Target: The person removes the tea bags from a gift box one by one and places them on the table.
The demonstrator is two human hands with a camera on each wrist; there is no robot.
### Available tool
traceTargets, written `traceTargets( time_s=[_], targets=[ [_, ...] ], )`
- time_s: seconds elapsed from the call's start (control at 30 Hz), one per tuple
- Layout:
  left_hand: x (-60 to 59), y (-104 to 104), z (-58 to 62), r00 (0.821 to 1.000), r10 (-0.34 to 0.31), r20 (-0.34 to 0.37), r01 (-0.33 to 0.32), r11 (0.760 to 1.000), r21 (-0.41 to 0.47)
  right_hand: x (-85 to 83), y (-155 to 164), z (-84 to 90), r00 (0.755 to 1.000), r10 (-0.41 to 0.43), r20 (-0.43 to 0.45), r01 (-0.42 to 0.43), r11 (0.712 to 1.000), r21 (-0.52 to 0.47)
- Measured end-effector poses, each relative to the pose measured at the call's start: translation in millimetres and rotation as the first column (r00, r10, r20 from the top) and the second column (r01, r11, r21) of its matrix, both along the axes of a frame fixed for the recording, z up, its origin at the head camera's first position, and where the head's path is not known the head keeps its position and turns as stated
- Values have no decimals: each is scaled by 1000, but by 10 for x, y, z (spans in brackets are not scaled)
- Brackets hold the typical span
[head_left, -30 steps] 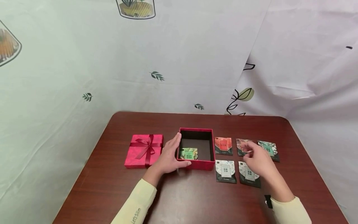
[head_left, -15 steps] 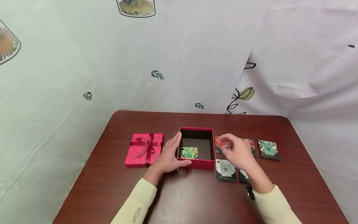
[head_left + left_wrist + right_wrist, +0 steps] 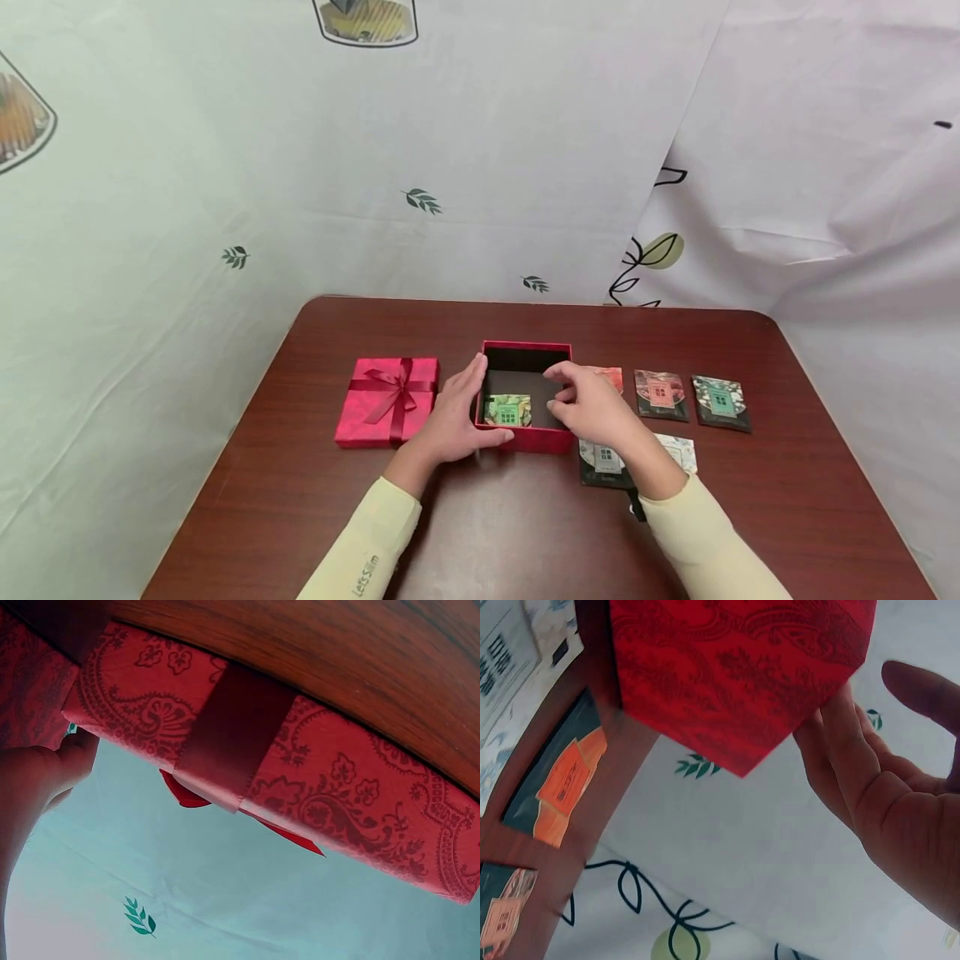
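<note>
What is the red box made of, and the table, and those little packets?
The red box looks like stiff card wrapped in matte patterned paper: the right wrist view shows a printed paisley and sharp folded corners. The table looks like polished wood or wood-look laminate, with reddish grain and a soft shine. The packets seem to be printed foil or plastic film, flat with sealed edges; which one is unclear.

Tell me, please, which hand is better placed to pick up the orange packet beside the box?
Right. The right hand hovers empty just beside the orange packet, while the left hand rests against the red box's opposite side, with the box between.
</note>
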State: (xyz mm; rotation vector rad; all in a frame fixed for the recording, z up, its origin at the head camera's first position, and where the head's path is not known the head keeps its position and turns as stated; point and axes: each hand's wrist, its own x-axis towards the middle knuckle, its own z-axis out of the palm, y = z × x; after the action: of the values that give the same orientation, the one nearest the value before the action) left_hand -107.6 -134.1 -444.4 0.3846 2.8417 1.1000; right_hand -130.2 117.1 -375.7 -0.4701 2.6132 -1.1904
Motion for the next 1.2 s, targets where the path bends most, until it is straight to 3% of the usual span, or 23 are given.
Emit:
traceTargets(
  time_s=[0.47, 0.93, 1.2],
  targets=[
    [3, -5, -18, 999, -18, -31, 18, 1000, 3, -57, -321, -104, 989, 132, 68, -141, 979, 146],
    [17, -9, -22, 999, -23, -41, 24, 999, 21, -208, -583, -251, 979, 121, 162, -168, 935, 314],
    [9, -17, -17, 998, -30, -47, 32, 999, 30, -281, -627, -285, 973, 120, 198, -184, 920, 347]
  ],
)
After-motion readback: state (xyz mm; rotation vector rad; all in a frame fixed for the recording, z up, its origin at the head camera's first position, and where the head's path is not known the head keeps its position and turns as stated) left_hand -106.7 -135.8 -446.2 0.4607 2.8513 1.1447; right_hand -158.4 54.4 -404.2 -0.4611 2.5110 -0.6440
